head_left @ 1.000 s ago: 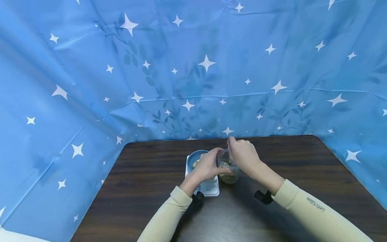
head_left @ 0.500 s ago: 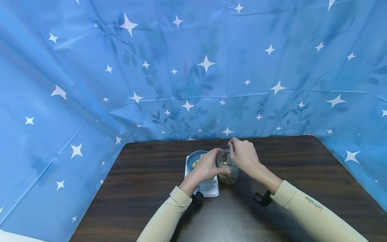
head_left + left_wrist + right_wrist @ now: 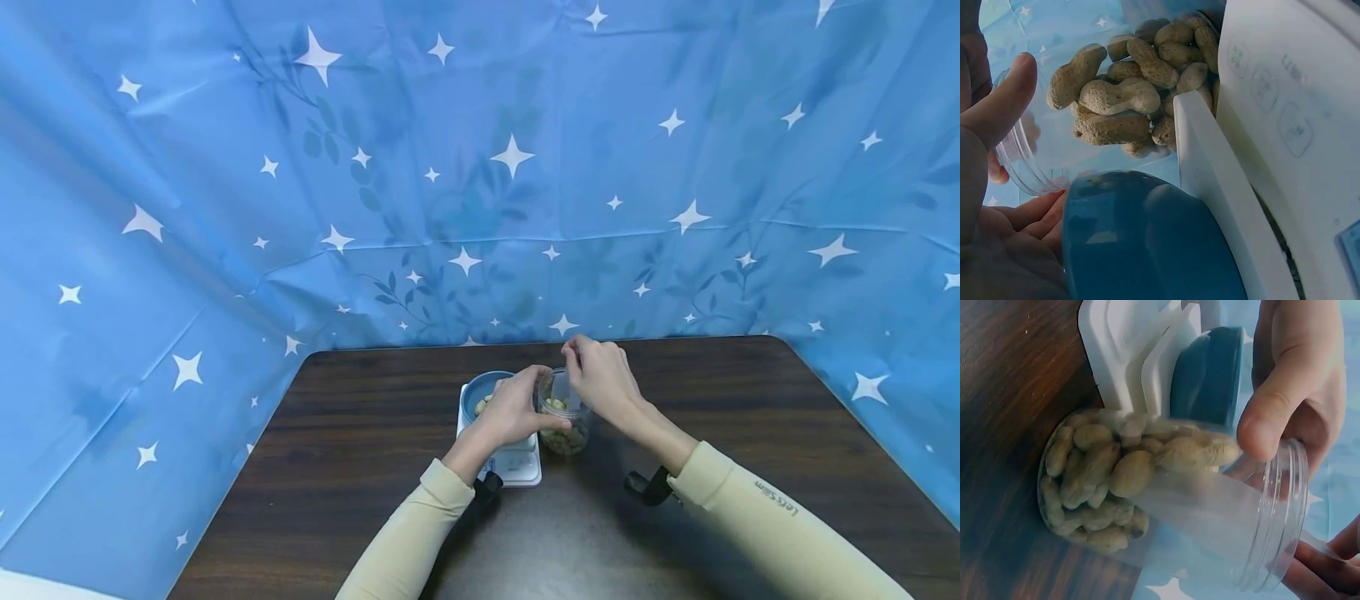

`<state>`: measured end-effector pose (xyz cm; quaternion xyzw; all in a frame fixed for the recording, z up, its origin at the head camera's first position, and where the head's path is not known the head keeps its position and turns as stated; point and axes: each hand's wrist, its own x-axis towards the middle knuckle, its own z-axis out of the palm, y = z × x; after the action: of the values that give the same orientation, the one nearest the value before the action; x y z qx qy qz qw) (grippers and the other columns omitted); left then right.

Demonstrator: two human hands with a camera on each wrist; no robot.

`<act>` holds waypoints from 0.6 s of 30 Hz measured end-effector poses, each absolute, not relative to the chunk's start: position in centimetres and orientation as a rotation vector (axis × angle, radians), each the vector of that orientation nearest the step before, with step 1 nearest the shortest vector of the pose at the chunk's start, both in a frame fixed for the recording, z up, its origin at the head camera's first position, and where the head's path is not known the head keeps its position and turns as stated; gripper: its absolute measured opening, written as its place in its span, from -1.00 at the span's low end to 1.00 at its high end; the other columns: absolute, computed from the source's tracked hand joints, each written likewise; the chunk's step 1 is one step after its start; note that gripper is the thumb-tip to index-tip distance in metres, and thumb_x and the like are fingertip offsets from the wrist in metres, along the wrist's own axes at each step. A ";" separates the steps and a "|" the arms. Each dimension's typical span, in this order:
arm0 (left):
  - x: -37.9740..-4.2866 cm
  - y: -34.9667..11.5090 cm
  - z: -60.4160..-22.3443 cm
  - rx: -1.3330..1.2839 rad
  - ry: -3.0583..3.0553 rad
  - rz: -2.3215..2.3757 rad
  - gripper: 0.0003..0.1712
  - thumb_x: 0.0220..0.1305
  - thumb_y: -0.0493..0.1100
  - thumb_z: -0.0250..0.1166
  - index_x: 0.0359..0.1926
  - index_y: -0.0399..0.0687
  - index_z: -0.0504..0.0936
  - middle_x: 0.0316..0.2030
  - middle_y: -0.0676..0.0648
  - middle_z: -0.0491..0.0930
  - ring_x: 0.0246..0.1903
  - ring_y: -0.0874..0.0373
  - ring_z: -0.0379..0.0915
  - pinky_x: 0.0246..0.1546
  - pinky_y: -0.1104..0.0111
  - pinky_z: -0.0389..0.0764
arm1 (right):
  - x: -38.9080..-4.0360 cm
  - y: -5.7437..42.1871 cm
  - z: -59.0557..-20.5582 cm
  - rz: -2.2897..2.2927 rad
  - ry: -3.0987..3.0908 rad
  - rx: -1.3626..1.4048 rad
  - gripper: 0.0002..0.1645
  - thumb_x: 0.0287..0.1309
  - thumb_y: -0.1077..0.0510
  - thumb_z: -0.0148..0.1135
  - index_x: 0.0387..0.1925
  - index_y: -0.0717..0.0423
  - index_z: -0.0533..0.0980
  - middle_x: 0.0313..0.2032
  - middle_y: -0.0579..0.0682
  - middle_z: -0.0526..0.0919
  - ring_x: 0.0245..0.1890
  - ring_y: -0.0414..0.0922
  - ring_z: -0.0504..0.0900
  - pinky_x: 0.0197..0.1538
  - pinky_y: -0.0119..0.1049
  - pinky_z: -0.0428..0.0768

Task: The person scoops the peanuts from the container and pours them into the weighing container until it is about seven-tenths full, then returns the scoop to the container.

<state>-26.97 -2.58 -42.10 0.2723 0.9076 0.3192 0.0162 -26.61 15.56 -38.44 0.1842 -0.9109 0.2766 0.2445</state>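
Observation:
A clear plastic jar (image 3: 1279, 519) with a threaded neck stands on the table, partly filled with unshelled peanuts (image 3: 1094, 472). My left hand (image 3: 512, 410) grips it near the neck, thumb on the near side and fingers round the far side. From above, my right hand (image 3: 606, 379) pinches the thin end of a translucent plastic scoop (image 3: 1204, 512), whose broad part slants down inside the jar among the peanuts. Left of the jar, a blue bowl (image 3: 474, 392) sits on a white kitchen scale (image 3: 521, 473). Some peanuts (image 3: 482, 405) show in the bowl; my left hand hides part of it.
The dark wooden table (image 3: 360, 467) stretches out on both sides and in front. A blue curtain (image 3: 465, 208) with white stars hangs behind the table's back edge. The bowl and scale stand close to the jar's left side.
My right hand has shifted only slightly at the jar's mouth, and the scoop shows more plainly inside. The left hand stays in place on the jar.

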 end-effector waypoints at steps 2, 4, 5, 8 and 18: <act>-27.0 -2.7 -42.0 0.840 2.825 0.994 -0.05 0.16 0.18 0.55 0.44 -0.10 0.39 0.20 -0.03 0.55 0.09 0.12 0.50 0.29 -0.05 0.30 | -26.8 15.6 -38.4 0.781 -2.486 0.484 -0.80 0.43 0.32 0.15 -0.30 0.35 0.63 -0.68 -0.05 0.51 -0.81 -0.24 0.34 -0.66 -0.26 0.36; -27.0 -2.7 -41.9 0.830 2.831 0.984 -0.05 0.15 0.20 0.56 0.43 -0.10 0.39 0.19 -0.02 0.56 0.09 0.12 0.50 0.28 -0.04 0.30 | -26.9 15.8 -38.3 0.819 -2.488 0.455 -0.79 0.43 0.32 0.14 -0.30 0.35 0.64 -0.68 -0.05 0.53 -0.81 -0.22 0.32 -0.67 -0.26 0.33; -27.0 -2.8 -41.9 0.823 2.835 0.975 -0.05 0.14 0.20 0.56 0.43 -0.09 0.40 0.19 -0.02 0.56 0.09 0.12 0.50 0.28 -0.03 0.30 | -26.9 15.9 -38.2 0.842 -2.483 0.438 -0.79 0.43 0.32 0.15 -0.30 0.35 0.65 -0.68 -0.04 0.54 -0.82 -0.22 0.31 -0.68 -0.27 0.31; -27.0 -2.8 -41.8 0.833 2.839 0.957 -0.04 0.13 0.22 0.56 0.42 -0.09 0.40 0.19 -0.01 0.56 0.10 0.13 0.50 0.27 -0.03 0.31 | -26.9 15.9 -38.0 0.895 -2.467 0.403 -0.78 0.43 0.31 0.15 -0.27 0.35 0.67 -0.67 -0.04 0.56 -0.84 -0.19 0.26 -0.71 -0.29 0.24; -26.9 -2.7 -41.9 0.842 2.836 0.945 -0.03 0.13 0.23 0.56 0.43 -0.09 0.39 0.25 -0.02 0.53 0.11 0.14 0.48 0.26 -0.03 0.30 | -26.8 15.4 -39.0 1.002 -2.557 0.388 -0.77 0.45 0.28 0.13 -0.24 0.35 0.66 -0.73 -0.11 0.50 -0.83 -0.19 0.24 -0.69 -0.31 0.22</act>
<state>-26.92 -2.66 -41.88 0.2711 0.9131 0.3041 0.0180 -26.82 15.43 -39.04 0.1377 -0.9063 0.3552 0.1829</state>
